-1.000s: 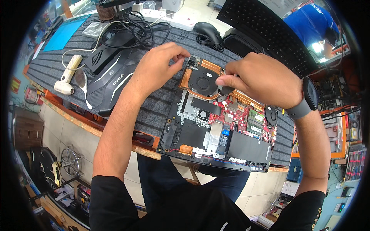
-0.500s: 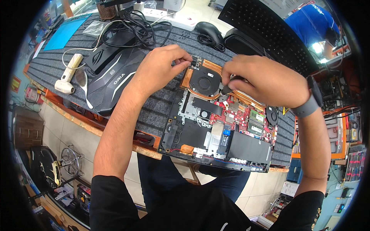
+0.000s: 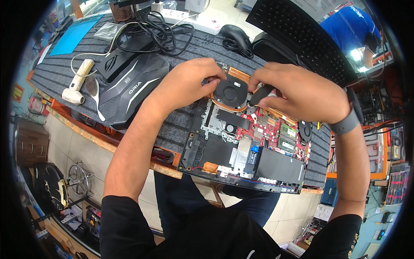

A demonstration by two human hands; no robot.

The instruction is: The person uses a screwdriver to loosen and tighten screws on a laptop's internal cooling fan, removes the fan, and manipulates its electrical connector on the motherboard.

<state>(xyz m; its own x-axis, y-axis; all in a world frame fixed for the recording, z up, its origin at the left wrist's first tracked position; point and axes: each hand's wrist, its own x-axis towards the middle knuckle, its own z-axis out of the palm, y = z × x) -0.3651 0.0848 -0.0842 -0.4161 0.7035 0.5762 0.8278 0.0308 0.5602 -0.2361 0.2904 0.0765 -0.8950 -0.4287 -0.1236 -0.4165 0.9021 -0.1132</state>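
An opened laptop (image 3: 211, 149) lies on the table's near edge with its insides exposed: a red circuit board (image 3: 263, 129), a black battery (image 3: 280, 165) and copper heat pipes (image 3: 236, 72). My left hand (image 3: 192, 82) is closed in a pinch at the left edge of the larger cooling fan (image 3: 231, 91); whatever lies between its fingertips is hidden. My right hand (image 3: 297, 90) grips a black-handled screwdriver (image 3: 261, 94), tilted, its tip down beside the fan's right edge. A smaller fan (image 3: 304, 129) sits at the laptop's right.
Left on the grey ribbed mat lie a dark laptop cover (image 3: 131, 86), a brush (image 3: 95, 95) and a cream handheld tool (image 3: 79, 82). Tangled black cables (image 3: 164, 32), a mouse (image 3: 235, 36) and a keyboard (image 3: 302, 39) stand behind. A person in blue (image 3: 349, 28) is at far right.
My left hand has shifted right and a little nearer, from the laptop's far-left corner to the fan's edge. The screwdriver's handle has tilted slightly in my right hand.
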